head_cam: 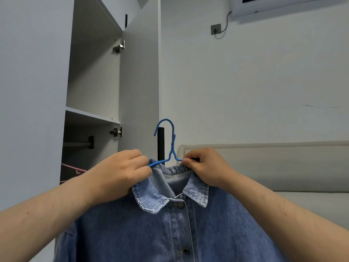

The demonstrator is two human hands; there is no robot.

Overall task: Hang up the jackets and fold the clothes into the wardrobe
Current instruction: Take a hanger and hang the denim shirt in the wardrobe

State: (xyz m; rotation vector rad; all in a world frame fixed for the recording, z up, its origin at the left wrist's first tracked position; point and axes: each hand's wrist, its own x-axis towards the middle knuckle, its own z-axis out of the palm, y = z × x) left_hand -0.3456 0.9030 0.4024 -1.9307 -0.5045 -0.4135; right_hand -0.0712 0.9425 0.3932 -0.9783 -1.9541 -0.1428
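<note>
- The denim jacket (170, 224) is closest. It is blue, thick and a bit rough, with a faded pointy collar and round dark metal buttons down the front. It hangs in the air between the two arms, in front of the wardrobe and not inside it.
- The left hand (120, 173) is curled tight around the left side of the collar and the hanger arm there.
- The right hand (205, 167) pinches the right side of the collar with its thumb and fingers, right where the hanger arm goes in.
- The blue hanger (172, 146) is thin wire with a smooth coat. Its twisted neck and round hook stick up above the collar.
- Behind, on the left, the wardrobe (94, 72) is open. It is smooth, flat and pale grey, with a flat shelf (90, 116) and shiny metal hinges (119, 47).
- Under the shelf is a round pale rail (75, 144). Lower down, part of a thin pink hanger (73, 168) shows.
- The wardrobe door (139, 82) has a long black handle (161, 142).
- On the right is a soft padded bed headboard (264, 163), beige and rounded at the corner.
- Farthest away, the white wall has a grey socket (215, 29) with a cord going up to a white air conditioner (283, 4).
</note>
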